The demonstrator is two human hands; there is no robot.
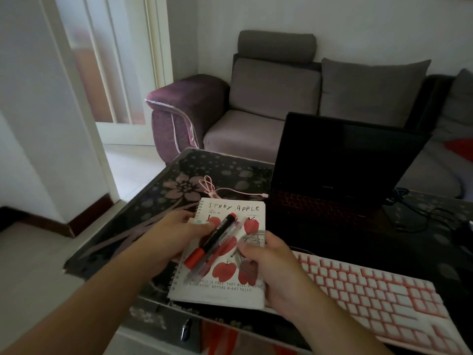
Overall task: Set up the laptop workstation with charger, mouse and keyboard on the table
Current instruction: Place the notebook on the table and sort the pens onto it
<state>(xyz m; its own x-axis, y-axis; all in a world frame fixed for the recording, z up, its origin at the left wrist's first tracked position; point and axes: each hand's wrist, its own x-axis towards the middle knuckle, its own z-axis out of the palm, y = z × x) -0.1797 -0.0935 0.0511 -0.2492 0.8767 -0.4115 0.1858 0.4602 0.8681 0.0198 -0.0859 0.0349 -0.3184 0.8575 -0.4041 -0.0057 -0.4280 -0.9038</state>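
Observation:
An open black laptop point(340, 175) stands on the dark floral glass table point(143, 216), its screen dark. A pink and white keyboard point(378, 295) lies in front of it at the right. Left of the keyboard lies a spiral notebook point(230, 285) with red apples on its cover. My left hand point(179, 234) holds a black and red marker point(215, 239) with a clear pen over the notebook. My right hand point(271, 267) grips the notebook's right edge and a clear plastic ruler point(252, 240). Black cables point(414, 213) trail right of the laptop. No mouse is visible.
A pink cable point(212, 188) lies coiled on the table behind the notebook. A grey and purple sofa point(256, 103) stands behind the table. The table's left edge drops to a tiled floor, with a doorway at the left.

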